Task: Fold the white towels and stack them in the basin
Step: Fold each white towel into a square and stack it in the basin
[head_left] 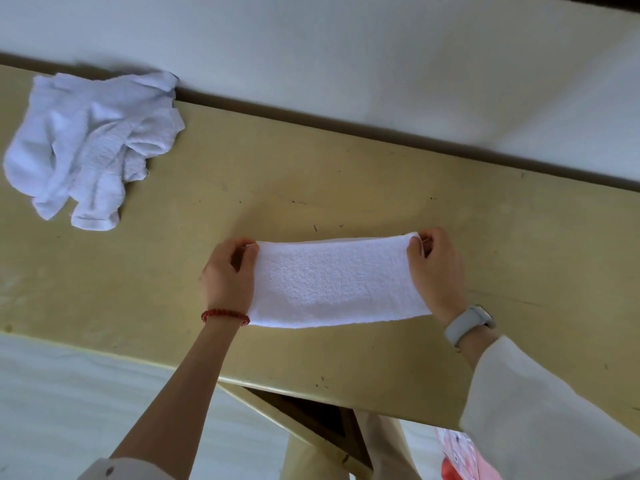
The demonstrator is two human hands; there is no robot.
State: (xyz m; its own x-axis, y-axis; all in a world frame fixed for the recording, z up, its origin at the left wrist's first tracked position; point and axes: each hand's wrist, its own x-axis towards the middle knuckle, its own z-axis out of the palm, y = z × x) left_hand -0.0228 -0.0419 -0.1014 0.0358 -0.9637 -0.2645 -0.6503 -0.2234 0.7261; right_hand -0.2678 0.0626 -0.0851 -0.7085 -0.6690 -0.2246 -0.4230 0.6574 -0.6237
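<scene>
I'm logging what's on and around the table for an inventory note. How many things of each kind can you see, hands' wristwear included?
Folded white towel, held stretched between the left hand and right hand: 1
Crumpled pile of white towels, number in it unclear: 1
Yellow table: 1
Red bead bracelet: 1
Grey wristwatch: 1
Total: 5

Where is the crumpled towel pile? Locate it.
Head view, far left: the crumpled towel pile lies on the table by its far edge, apart from both hands.
</scene>
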